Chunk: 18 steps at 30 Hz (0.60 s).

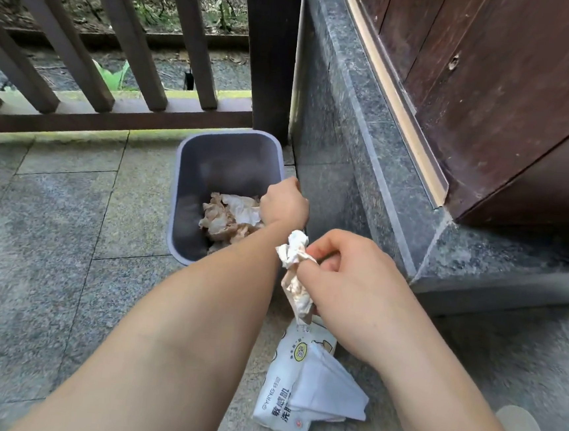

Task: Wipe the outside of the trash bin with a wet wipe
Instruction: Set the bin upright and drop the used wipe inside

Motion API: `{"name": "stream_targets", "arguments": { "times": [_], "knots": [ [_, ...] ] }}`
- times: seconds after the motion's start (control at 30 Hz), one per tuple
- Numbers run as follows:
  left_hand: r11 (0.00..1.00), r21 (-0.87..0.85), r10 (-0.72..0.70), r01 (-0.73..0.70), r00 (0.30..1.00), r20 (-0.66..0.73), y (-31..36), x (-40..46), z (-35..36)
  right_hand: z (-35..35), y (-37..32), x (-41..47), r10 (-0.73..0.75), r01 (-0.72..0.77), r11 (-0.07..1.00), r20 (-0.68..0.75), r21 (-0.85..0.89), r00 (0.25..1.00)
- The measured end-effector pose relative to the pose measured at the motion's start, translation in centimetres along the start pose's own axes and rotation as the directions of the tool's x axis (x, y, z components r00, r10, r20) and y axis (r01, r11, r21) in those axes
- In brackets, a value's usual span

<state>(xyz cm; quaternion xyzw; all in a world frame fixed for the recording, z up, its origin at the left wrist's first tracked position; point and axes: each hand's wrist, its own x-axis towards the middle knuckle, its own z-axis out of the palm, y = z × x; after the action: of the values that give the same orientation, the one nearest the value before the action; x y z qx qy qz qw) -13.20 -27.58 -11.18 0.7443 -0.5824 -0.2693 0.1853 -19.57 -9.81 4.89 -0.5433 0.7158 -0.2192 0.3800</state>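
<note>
A grey plastic trash bin (191,159) stands on the stone floor in the corner by the railing and the granite ledge. Crumpled, soiled wipes (228,217) lie inside it. My left hand (284,201) grips the bin's right rim, its arm crossing the near edge. Just in front of the bin, my right hand (349,283) is closed on a crumpled, dirty wet wipe (294,261), which hangs down below the fingers.
A white pack of wet wipes (281,397), one wipe sticking out of it, lies on the floor under my right arm. A granite ledge (378,148) and wooden door (510,97) are at the right. A brown railing (112,118) runs behind the bin.
</note>
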Motion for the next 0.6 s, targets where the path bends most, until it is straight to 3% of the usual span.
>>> {"name": "stream_targets", "arguments": {
  "times": [0.27,0.47,0.6],
  "knots": [
    [0.998,0.061,0.0,-0.005,0.997,0.072,-0.9,1.0,-0.8,1.1,-0.6,0.5,0.003,-0.002,0.999,-0.037,0.043,0.999],
    [0.953,0.209,0.17,-0.22,0.957,0.235,-3.5,-2.2,-3.4,1.6,-1.3,0.7,-0.008,0.009,1.0,-0.056,0.017,0.998],
    [0.869,0.381,0.253,-0.315,0.945,0.206,-7.2,-5.6,-9.2,2.1,-2.0,1.0,-0.009,0.008,1.0,-0.068,-0.014,0.998]
  ]
}}
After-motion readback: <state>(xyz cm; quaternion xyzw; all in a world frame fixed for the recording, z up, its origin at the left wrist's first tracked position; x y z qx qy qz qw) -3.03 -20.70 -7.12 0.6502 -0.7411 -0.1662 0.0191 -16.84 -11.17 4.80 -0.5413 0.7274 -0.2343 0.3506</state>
